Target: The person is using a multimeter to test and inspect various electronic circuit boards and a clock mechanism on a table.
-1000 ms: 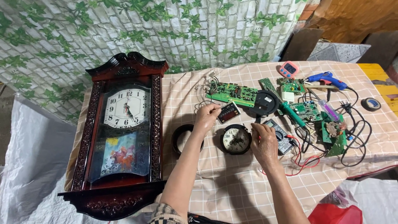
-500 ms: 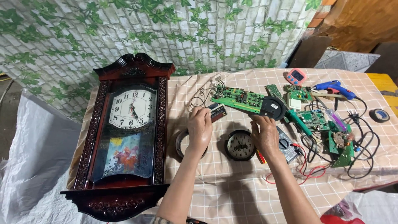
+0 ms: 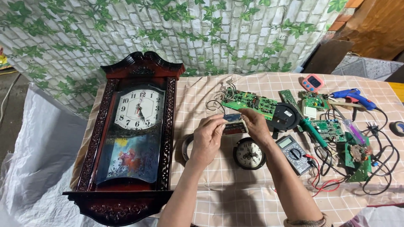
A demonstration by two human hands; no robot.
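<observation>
You hold a small dark rectangular part [image 3: 232, 119] at the centre of the frame, above the checked cloth of the desk [image 3: 235, 197]. Your left hand [image 3: 207, 138] pinches its left end; your right hand [image 3: 256, 125] grips its right end. Just below sits a small round clock movement [image 3: 249, 154], with a dark ring [image 3: 186, 147] left of it. A multimeter [image 3: 293, 153] lies right; a green circuit board [image 3: 249, 101] above. The wooden wall clock [image 3: 134, 134] fills the left.

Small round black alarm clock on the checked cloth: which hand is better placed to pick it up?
Probably the right hand: the small round black alarm clock lies just beneath its wrist, while the left hand sits farther left; both pinch a small flat part.
</observation>
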